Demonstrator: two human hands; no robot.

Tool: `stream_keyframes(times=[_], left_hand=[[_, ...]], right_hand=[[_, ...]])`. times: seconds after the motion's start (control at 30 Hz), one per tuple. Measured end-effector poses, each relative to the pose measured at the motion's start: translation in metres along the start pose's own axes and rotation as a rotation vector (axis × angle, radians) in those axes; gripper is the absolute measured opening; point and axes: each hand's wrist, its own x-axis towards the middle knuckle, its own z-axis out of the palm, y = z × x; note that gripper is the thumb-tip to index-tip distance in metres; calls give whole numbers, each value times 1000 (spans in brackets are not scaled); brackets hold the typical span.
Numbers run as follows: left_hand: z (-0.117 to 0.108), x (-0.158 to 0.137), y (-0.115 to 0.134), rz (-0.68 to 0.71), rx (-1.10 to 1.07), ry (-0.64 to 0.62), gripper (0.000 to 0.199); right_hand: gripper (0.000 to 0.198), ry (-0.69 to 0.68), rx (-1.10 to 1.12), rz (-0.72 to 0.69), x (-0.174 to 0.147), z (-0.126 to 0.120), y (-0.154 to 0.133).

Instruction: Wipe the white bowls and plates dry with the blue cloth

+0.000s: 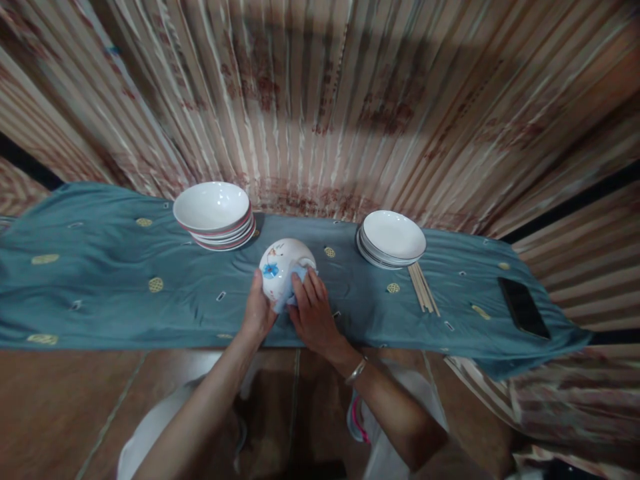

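A white bowl [281,254] with a blue flower and other painted marks is turned with its outside facing up, near the front middle of the cloth-covered table. My left hand [259,308] grips the bowl's left side, thumb against the wall. On the right side of the bowl, my right hand [315,313] presses a light blue cloth [285,293] to the surface. Its fingers are curled over the cloth, which is partly hidden beneath them. A bracelet circles the right wrist.
Stacked bowls [213,208] stand at back left, with plates beneath. Back right is a pile of white plates [393,235], with several chopsticks [423,291] beside it. A black phone [523,307] lies far right on the green tablecloth [110,280]. Pleated curtains [310,100] hang behind.
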Motion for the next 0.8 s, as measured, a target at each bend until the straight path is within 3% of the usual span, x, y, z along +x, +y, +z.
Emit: stream_keyframes(times=[0.8], left_hand=[[-2,0,0,22,6,-75,52]], right_hand=[[54,13,-147,35,6,-10,18]])
